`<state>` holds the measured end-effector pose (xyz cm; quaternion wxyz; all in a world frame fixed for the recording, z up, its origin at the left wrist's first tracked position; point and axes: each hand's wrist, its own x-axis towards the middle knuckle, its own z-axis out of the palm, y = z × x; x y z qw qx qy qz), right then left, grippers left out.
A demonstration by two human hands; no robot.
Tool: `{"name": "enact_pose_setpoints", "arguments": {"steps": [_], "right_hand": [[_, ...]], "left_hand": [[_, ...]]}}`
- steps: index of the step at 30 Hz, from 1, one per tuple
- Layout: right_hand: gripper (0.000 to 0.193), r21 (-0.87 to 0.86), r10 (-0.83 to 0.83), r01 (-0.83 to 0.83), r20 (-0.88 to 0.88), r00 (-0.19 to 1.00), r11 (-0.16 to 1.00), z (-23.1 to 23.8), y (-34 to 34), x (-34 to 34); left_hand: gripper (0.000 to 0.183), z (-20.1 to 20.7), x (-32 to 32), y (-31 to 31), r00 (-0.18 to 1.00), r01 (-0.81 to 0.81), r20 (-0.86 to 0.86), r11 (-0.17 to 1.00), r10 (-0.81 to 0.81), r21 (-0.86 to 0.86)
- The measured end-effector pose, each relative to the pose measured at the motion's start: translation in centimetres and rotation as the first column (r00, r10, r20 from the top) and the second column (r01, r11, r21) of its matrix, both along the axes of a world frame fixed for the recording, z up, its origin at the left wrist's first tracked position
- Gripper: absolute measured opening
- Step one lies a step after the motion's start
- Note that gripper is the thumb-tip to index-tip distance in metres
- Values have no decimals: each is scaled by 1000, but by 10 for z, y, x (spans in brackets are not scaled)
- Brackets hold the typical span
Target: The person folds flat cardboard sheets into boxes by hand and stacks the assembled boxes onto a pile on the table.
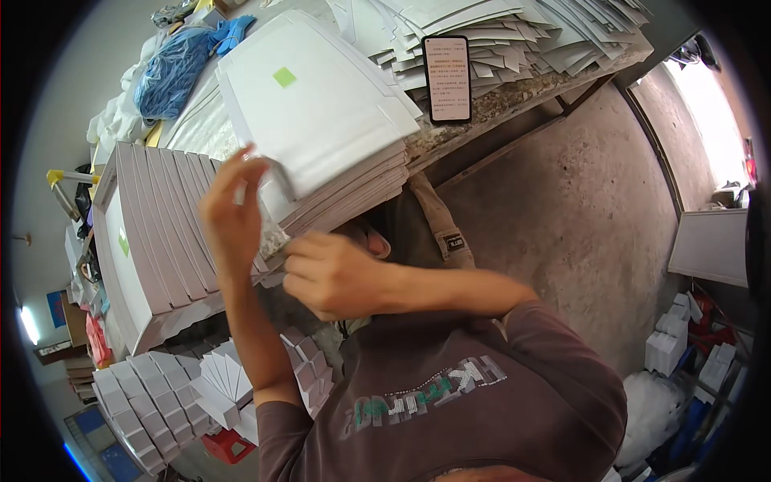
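Observation:
My left hand point(233, 205) is raised at the near left corner of a stack of white cardboard sheets point(329, 104). Its fingers are bent and apart, slightly blurred, and I see nothing held in them. Close by its fingertips, a narrow grey strip point(280, 180) stands at the corner of the top sheet; I cannot tell whether they touch. A green square sticker point(284, 77) marks that sheet. My right hand point(333, 277) is just in front of the stack, fingers curled inward. Whatever it may hold is hidden.
A leaning row of grey-white box trays point(165, 229) stands left of the stack. A lit phone point(447, 80) props against piled card blanks point(482, 40). Blue cord point(169, 76) lies at the far left. Small white boxes point(152, 394) are stacked below left.

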<state>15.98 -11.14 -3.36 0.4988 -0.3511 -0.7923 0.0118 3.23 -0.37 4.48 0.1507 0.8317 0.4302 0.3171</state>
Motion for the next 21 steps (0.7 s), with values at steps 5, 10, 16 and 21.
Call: {"name": "enact_pose_setpoints", "arguments": {"steps": [5, 10, 16, 21], "right_hand": [[29, -529, -403, -164, -782, 476, 833, 39, -4, 67], [33, -68, -57, 39, -292, 955, 997, 18, 38, 146], [49, -145, -33, -9, -284, 958, 989, 21, -3, 127], [45, -277, -176, -111, -821, 543, 954, 6, 19, 102]], "left_hand": [[37, 43, -37, -16, 976, 121, 111, 887, -189, 446], [35, -39, -42, -23, 965, 175, 218, 976, -144, -128], [33, -61, -61, -31, 795, 258, 571, 966, -206, -10], [42, -21, -13, -38, 763, -98, 610, 972, 211, -214]]}}
